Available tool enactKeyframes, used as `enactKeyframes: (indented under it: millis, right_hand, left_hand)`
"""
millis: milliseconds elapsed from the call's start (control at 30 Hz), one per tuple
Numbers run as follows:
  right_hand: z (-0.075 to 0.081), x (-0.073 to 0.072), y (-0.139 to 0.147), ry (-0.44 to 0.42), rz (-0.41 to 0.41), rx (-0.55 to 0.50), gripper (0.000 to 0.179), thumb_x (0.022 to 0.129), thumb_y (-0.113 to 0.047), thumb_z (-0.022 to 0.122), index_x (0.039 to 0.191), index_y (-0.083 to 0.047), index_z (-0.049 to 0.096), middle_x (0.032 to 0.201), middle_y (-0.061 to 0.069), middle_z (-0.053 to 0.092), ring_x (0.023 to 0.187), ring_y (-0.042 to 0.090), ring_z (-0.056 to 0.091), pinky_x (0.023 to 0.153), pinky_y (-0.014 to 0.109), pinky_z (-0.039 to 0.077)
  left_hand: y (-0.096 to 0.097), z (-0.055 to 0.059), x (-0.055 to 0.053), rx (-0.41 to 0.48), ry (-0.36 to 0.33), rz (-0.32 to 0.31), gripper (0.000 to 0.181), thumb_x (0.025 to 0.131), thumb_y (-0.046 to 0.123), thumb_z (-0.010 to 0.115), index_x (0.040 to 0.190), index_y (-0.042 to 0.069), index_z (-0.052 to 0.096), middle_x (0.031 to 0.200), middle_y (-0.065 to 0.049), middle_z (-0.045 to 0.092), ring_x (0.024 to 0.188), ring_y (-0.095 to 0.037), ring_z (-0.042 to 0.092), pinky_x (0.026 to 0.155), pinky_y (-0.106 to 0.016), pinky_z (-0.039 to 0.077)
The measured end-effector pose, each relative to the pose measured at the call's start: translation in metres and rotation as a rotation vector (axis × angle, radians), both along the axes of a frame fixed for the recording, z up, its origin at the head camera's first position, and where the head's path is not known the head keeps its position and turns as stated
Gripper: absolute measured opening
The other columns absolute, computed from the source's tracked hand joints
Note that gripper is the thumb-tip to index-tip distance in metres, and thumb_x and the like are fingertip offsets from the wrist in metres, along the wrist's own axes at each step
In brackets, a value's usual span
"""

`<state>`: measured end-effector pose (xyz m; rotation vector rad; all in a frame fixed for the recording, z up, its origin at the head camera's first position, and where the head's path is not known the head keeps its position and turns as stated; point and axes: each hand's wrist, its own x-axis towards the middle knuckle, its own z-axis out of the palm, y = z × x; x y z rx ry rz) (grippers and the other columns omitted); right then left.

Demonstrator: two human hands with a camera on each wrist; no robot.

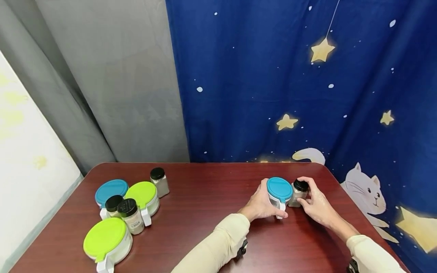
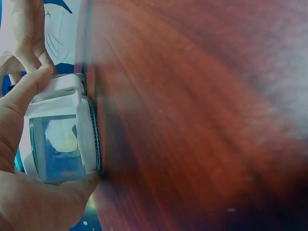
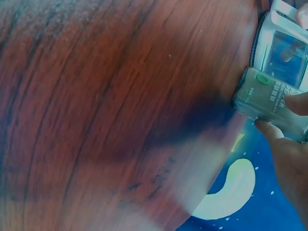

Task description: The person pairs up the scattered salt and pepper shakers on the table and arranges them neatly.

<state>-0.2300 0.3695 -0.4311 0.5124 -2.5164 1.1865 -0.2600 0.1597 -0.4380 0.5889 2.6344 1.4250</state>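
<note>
At the right of the table, my left hand (image 1: pixel 260 203) grips a clear canister with a blue lid (image 1: pixel 279 188) and a white handle, fingers on its far left and thumb near the handle. The left wrist view shows its clear window and white frame (image 2: pixel 86 139). Right beside it stands a pepper shaker (image 1: pixel 295 194) with a black cap, pinched by my right hand (image 1: pixel 319 206) between thumb and fingers. Printed lettering and a green mark show on the shaker in the right wrist view, where its base is close to the tabletop and its side right against the canister.
On the left stand a blue-lidded canister (image 1: pixel 111 192), two green-lidded canisters, one nearer (image 1: pixel 105 238) and one farther (image 1: pixel 141 194), and black-capped shakers, including one at the back (image 1: pixel 160 182). The dark red table (image 1: pixel 205 204) ends at curtains behind.
</note>
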Motion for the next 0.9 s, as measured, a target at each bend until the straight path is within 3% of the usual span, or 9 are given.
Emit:
enactKeyframes:
  millis: [300, 533, 633, 767, 833, 900]
  right_hand:
    - [-0.004, -0.010, 0.008, 0.056, -0.079, 0.041, 0.072, 0.072, 0.019, 0.063, 0.131, -0.006, 0.032, 0.117, 0.016, 0.050, 0.089, 0.023, 0.055, 0.059, 0.023, 0.049]
    - [-0.003, -0.017, 0.008, 0.082, -0.090, 0.086, 0.072, 0.072, 0.017, 0.063, 0.132, -0.008, 0.032, 0.116, 0.014, 0.052, 0.088, 0.020, 0.055, 0.061, 0.020, 0.048]
    - [0.000, -0.018, 0.007, 0.095, -0.117, 0.109, 0.078, 0.071, 0.015, 0.063, 0.135, -0.013, 0.031, 0.121, 0.012, 0.049, 0.096, 0.021, 0.052, 0.073, 0.014, 0.043]
    - [0.008, -0.010, 0.005, 0.090, -0.182, 0.138, 0.082, 0.074, 0.005, 0.061, 0.142, -0.022, 0.024, 0.135, 0.009, 0.036, 0.117, 0.024, 0.037, 0.096, 0.026, 0.030]
    - [0.016, -0.005, 0.003, 0.124, -0.199, 0.148, 0.077, 0.078, 0.000, 0.061, 0.142, -0.023, 0.025, 0.140, 0.007, 0.031, 0.124, 0.026, 0.030, 0.101, 0.034, 0.023]
    - [0.027, 0.001, 0.001, 0.155, -0.228, 0.186, 0.069, 0.084, -0.009, 0.061, 0.142, -0.025, 0.027, 0.142, 0.003, 0.030, 0.127, 0.025, 0.027, 0.101, 0.038, 0.021]
  left_hand:
    - [0.011, 0.002, -0.013, 0.000, -0.030, 0.013, 0.104, 0.043, 0.041, 0.090, 0.128, 0.026, 0.031, 0.109, 0.011, 0.050, 0.095, -0.012, 0.052, 0.078, -0.031, 0.043]
    - [0.012, 0.000, -0.018, 0.030, -0.032, 0.032, 0.112, 0.042, 0.043, 0.090, 0.133, 0.027, 0.027, 0.113, 0.011, 0.049, 0.099, -0.011, 0.051, 0.082, -0.032, 0.042]
    - [0.011, -0.002, -0.016, 0.090, -0.076, 0.018, 0.123, 0.042, 0.046, 0.089, 0.140, 0.029, 0.016, 0.122, 0.008, 0.045, 0.107, -0.013, 0.047, 0.086, -0.035, 0.040]
    - [0.000, -0.003, -0.011, 0.179, -0.195, -0.035, 0.128, 0.047, 0.047, 0.086, 0.143, 0.034, 0.002, 0.136, 0.001, 0.032, 0.118, -0.018, 0.039, 0.091, -0.039, 0.037]
    - [-0.009, -0.001, -0.009, 0.182, -0.198, -0.074, 0.124, 0.052, 0.048, 0.084, 0.143, 0.032, 0.002, 0.141, 0.001, 0.025, 0.123, -0.017, 0.033, 0.094, -0.039, 0.034]
    - [-0.017, 0.002, -0.007, 0.131, -0.138, -0.106, 0.118, 0.057, 0.049, 0.081, 0.145, 0.027, 0.006, 0.145, 0.000, 0.021, 0.128, -0.016, 0.027, 0.097, -0.039, 0.031]
